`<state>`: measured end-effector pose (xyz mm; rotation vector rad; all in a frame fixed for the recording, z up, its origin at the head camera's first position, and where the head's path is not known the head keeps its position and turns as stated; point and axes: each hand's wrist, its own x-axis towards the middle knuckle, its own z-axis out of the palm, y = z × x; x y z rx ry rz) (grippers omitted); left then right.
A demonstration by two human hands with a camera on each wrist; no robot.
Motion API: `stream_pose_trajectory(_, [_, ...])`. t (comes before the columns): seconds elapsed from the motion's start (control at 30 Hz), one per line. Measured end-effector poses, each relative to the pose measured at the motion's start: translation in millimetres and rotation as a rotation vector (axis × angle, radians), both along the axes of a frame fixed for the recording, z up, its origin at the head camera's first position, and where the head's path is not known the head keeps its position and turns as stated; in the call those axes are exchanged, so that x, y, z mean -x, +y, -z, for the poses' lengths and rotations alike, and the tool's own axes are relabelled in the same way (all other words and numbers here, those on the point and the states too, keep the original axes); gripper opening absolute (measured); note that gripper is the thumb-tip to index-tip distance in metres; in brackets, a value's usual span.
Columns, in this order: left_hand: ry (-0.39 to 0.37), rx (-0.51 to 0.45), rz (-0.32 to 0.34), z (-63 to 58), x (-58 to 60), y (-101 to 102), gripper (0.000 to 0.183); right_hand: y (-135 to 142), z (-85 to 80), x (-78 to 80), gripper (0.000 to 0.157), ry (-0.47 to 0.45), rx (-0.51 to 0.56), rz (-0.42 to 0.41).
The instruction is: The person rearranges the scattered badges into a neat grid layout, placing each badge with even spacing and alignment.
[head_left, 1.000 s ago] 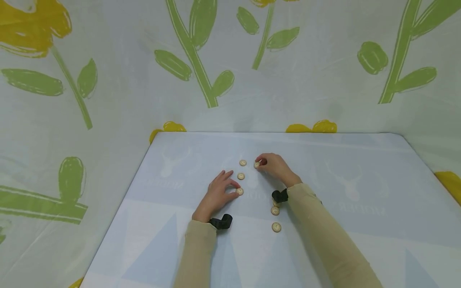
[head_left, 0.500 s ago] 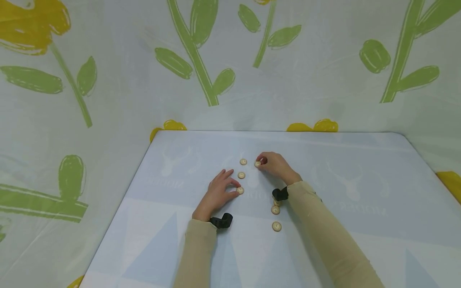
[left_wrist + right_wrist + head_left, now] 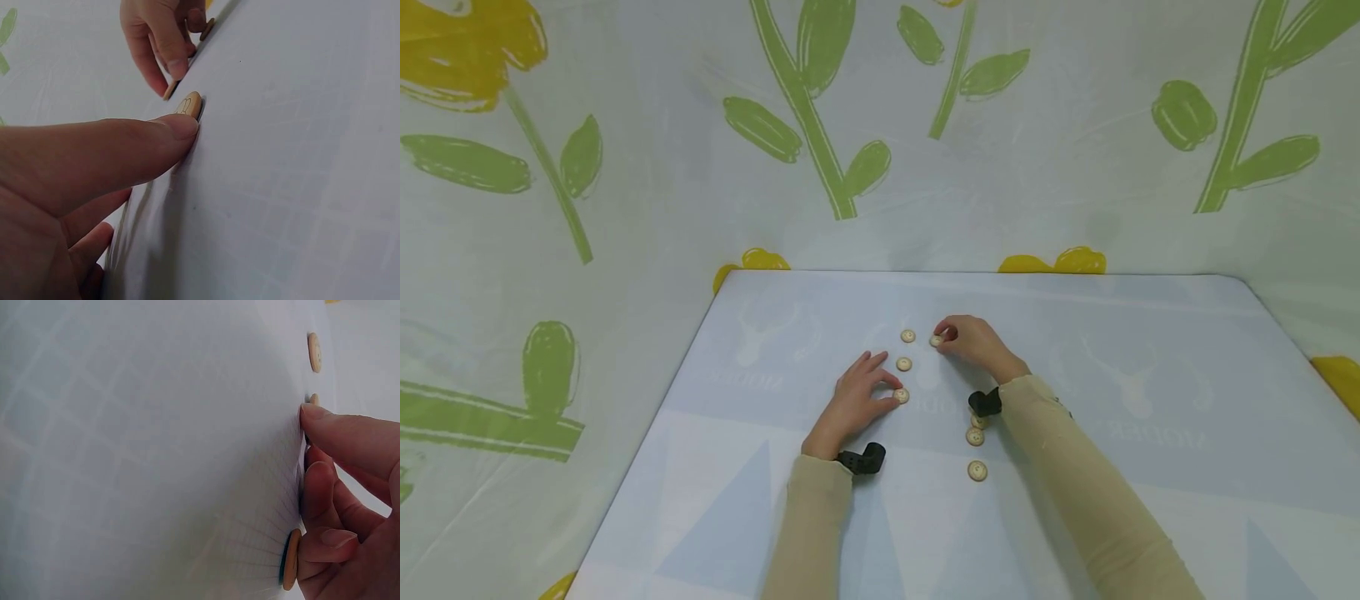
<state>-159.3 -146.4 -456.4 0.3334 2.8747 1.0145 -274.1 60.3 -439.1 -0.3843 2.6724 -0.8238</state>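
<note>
In the head view, my left hand rests low over the table, its thumb and index finger pinching a small round wooden disc at the edge. Dark line markings show on that disc's face in the left wrist view, where the thumb covers part of it. Further forward, my right hand pinches another wooden disc between thumb and fingertips. Two more discs lie near the hands: one wooden disc just ahead of the left fingers, and a farther wooden disc left of the right fingertips.
Below the right wrist, a wooden disc touches or overlaps another disc, partly hidden by the black wrist camera. Nearer lies a separate disc. The pale patterned table meets a flower-printed curtain behind and left.
</note>
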Motion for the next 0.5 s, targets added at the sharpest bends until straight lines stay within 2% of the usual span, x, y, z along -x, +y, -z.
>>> stream_pose_trajectory(0.5, [-0.018, 0.005, -0.007, -0.5, 0.4, 0.7, 0.013, 1.1, -0.5, 1.7, 0.020, -0.013, 0.009, 0.009])
